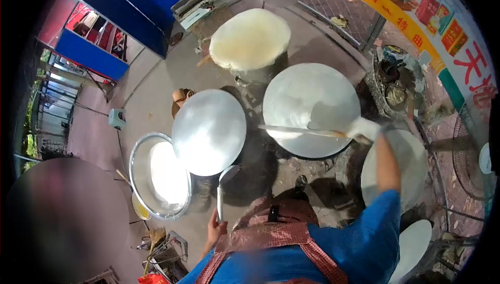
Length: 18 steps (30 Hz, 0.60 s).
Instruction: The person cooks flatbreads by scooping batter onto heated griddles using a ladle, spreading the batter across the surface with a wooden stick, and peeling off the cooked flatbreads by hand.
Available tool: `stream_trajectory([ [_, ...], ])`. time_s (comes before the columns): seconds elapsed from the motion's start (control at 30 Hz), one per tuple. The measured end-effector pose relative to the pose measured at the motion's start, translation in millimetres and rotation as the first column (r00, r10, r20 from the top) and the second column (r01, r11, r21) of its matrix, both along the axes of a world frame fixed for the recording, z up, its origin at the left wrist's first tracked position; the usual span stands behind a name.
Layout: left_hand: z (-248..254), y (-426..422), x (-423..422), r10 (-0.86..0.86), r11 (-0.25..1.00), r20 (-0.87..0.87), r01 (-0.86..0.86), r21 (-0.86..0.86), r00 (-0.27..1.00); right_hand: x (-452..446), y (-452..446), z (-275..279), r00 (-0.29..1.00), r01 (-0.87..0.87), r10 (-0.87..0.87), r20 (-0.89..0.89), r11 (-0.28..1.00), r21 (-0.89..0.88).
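My left hand [216,229] is wrapped round the pale handle of a ladle [220,200], whose dark bowl is beside the lower edge of a round silver metal disc [208,130]. My right hand [363,129], covered in white, grips a long flat spatula [299,131]. The blade reaches left across a large round griddle [307,89]. A pale, thin layer seems to cover part of the griddle, with a shadow over it. Left of the silver disc stands a metal tub [134,180] of white liquid, probably batter.
A stack of thin round pancakes [250,39] stands beyond the griddle. Another pale round surface [416,164] is under my right forearm. A cluttered bucket [393,81] and a printed banner [442,29] are at right. A small stool [117,118] and a broom [156,237] are at left.
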<state>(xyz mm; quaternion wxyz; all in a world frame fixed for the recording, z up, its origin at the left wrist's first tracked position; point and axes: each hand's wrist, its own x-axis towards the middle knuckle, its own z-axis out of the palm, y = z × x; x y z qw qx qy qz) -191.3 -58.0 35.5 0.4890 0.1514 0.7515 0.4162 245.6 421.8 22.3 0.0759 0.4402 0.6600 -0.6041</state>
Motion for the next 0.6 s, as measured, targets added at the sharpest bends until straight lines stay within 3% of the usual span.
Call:
stream_trajectory([
  [0.03, -3, -7, -9, -0.005, 0.999, 0.047, 0.004, 0.032, 0.999, 41, -16, -26, 0.983, 0.045, -0.036, 0.182, 0.998, -0.046],
  [0.07, -10, -11, -19, -0.070, 0.997, -0.052, 0.071, 0.015, 0.996, 65, -48, -20, 0.955, 0.130, -0.105, 0.278, 0.989, -0.072],
  [0.13, -25, -23, -45, -0.071, 0.997, 0.057, 0.070, 0.020, 0.996, 106, -119, -4, 0.885, 0.342, -0.325, 0.334, 0.940, 0.008],
  [0.17, -39, -31, -61, -0.116, 0.990, 0.088, 0.108, 0.095, 0.989, 110, -164, 6, 0.804, 0.503, -0.512, 0.304, 0.857, 0.112],
  [0.23, -26, -29, -80, -0.176, 0.984, 0.149, 0.173, 0.035, 0.973, 63, -254, 11, 0.552, 0.771, -0.833, 0.048, 0.532, 0.350],
  [0.27, -15, -26, -85, -0.236, 0.971, 0.037, 0.237, -0.012, 0.971, 22, -293, 7, 0.426, 0.841, -0.897, -0.114, 0.347, 0.416],
  [0.33, -8, -28, -102, -0.168, 0.984, 0.267, 0.178, -0.013, 0.949, -66, -346, -13, 0.291, 0.911, -0.884, -0.367, 0.139, 0.389],
  [0.37, 1, -25, -107, -0.196, 0.980, 0.311, 0.198, 0.025, 0.930, -113, -358, -29, 0.265, 0.937, -0.856, -0.444, 0.120, 0.327],
  [0.43, 17, -28, -113, -0.216, 0.976, 0.401, 0.209, 0.061, 0.891, -190, -357, -72, 0.330, 0.938, -0.827, -0.456, 0.233, 0.256],
  [0.5, 33, -32, -114, -0.260, 0.965, 0.423, 0.248, 0.083, 0.868, -235, -341, -85, 0.569, 0.714, -0.797, -0.203, 0.357, 0.603],
  [0.53, 39, -34, -117, -0.255, 0.967, 0.447, 0.239, 0.094, 0.857, -240, -339, -55, 0.601, 0.547, -0.786, 0.144, 0.536, 0.643],
  [0.57, 41, -38, -119, -0.291, 0.957, 0.424, 0.259, 0.134, 0.857, -220, -347, -80, 0.611, 0.354, -0.784, 0.113, 0.398, 0.847],
  [0.6, 38, -46, -126, -0.334, 0.942, 0.455, 0.275, 0.192, 0.825, -201, -356, -69, 0.575, 0.424, -0.809, 0.123, 0.423, 0.800],
])
